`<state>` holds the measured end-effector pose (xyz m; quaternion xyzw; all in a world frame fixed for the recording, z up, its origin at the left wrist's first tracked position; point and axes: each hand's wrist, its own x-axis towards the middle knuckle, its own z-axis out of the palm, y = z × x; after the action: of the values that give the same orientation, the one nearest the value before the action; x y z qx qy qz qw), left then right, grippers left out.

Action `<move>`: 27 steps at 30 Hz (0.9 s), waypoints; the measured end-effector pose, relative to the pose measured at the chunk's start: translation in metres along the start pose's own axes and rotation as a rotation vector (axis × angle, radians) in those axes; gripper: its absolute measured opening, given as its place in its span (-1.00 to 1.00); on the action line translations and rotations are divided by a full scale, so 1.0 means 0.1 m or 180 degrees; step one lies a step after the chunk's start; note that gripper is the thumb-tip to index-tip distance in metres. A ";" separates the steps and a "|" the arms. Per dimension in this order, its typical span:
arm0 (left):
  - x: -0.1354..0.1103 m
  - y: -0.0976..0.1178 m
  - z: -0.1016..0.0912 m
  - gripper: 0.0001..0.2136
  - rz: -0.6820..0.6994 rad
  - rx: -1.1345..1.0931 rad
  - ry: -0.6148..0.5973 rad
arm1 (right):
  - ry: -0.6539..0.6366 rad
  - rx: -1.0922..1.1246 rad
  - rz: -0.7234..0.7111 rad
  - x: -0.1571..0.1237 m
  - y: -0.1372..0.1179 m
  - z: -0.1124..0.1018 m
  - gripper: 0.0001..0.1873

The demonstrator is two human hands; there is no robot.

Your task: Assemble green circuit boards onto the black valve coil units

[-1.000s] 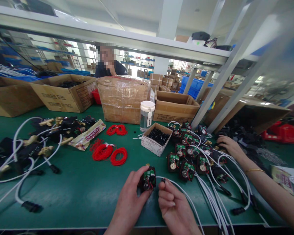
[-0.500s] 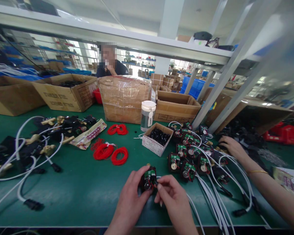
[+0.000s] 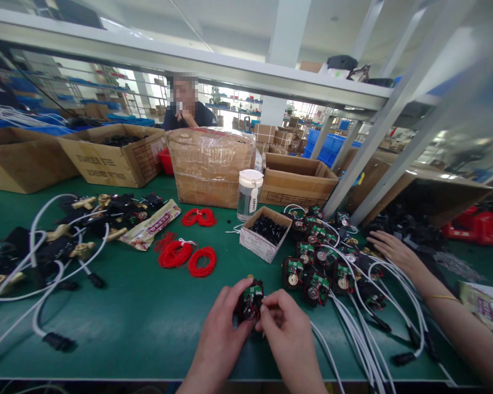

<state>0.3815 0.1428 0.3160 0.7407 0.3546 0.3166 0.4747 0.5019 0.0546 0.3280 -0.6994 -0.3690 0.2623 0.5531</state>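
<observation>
Near the front of the green table, my left hand (image 3: pixel 225 323) wraps round the left side of a small black housing (image 3: pixel 251 301) with a green circuit board and red wires inside. My right hand (image 3: pixel 285 323) is closed in a pinch at the housing's right side. Its fingertips touch the wire area, and what they pinch is too small to make out. A white cable (image 3: pixel 326 350) runs out from under my right hand. To the right lie several similar open housings (image 3: pixel 317 284) with white cables. Beyond my hands stands a small carton (image 3: pixel 267 235) of black parts.
Bundles of red wire (image 3: pixel 202 261) lie left of the carton. A lidded clear jar (image 3: pixel 250 194) stands behind it. Brass-fitted assemblies (image 3: pixel 80 251) with white cables cover the left side. At right, another person's hand (image 3: pixel 388 249) reaches among the housings. A metal post (image 3: pixel 365 131) slants up.
My right fingers have moved slightly up and closer against the housing, curling tighter. My left hand keeps its hold. The view has shifted very slightly.
</observation>
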 end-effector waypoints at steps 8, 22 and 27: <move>0.01 -0.02 0.01 -0.42 -0.0070 -0.0006 -0.0070 | -0.0018 -0.0152 -0.0319 0.00 0.00 -0.01 -0.80; 0.00 0.01 0.00 -0.44 -0.0008 0.0119 0.0051 | -0.0089 0.0191 0.0056 -0.01 0.05 0.02 -0.78; 0.03 0.02 -0.02 -0.43 -0.0062 0.0104 0.0000 | 0.0166 0.0068 -0.0025 0.02 -0.01 0.03 -0.87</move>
<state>0.3823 0.1453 0.3188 0.7449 0.3670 0.3061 0.4656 0.5009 0.0579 0.3279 -0.6986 -0.3544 0.2456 0.5710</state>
